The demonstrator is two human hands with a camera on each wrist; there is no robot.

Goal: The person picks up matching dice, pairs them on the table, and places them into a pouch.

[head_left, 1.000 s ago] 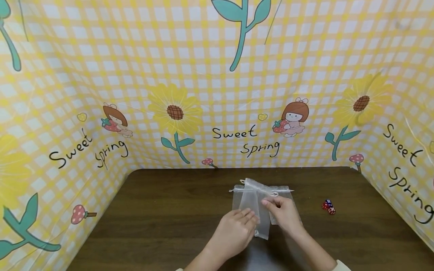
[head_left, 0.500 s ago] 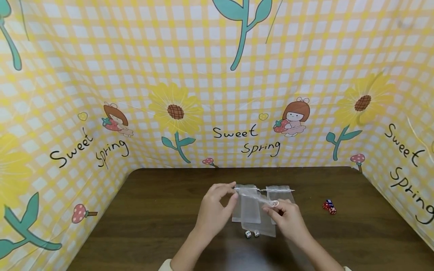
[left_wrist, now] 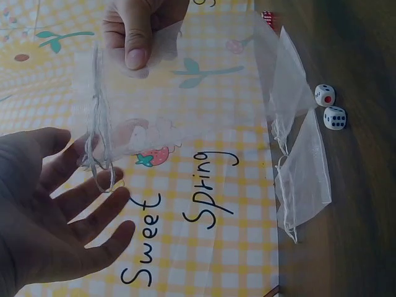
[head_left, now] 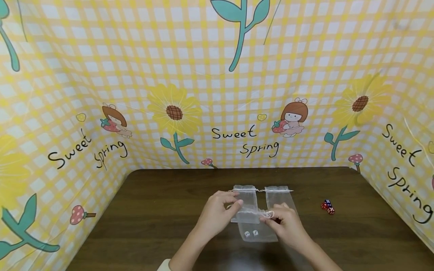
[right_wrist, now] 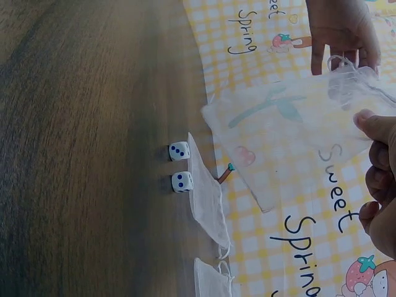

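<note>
Three sides are walled in by yellow checked cloth (head_left: 217, 86) with sunflowers printed on it, and everything's set out on a dark wooden table (head_left: 162, 203). One sheer bag (head_left: 266, 232) is held up over the near middle of the table, between the two hands. Its side is pinched near the mouth end by the right hand (head_left: 288, 224), thumb against the mesh, other fingers curled. The left hand (head_left: 215, 210) is kept loosely spread by the mouth, nothing gripped as far as can be seen; whether the bag's being brushed by the fingertips can't really be told. Handling-wise, hardly any weight should be felt: it looks like thin, limp mesh, probably a bit slippery and easily snagged, so it's best taken by the rim, not the floppy bottom. Two more bags (head_left: 276, 197) are laid flat further back, a gap left between them. The drawstring (left_wrist: 98, 102) is threaded just below the held one's rim, a loop left dangling; probably best not tugged, or the mouth could get cinched. Smallest of all, two white dice (left_wrist: 335, 117) are set just beside one flat bag, and some red and blue dice (head_left: 327, 207) are bunched well off to the right.
</note>
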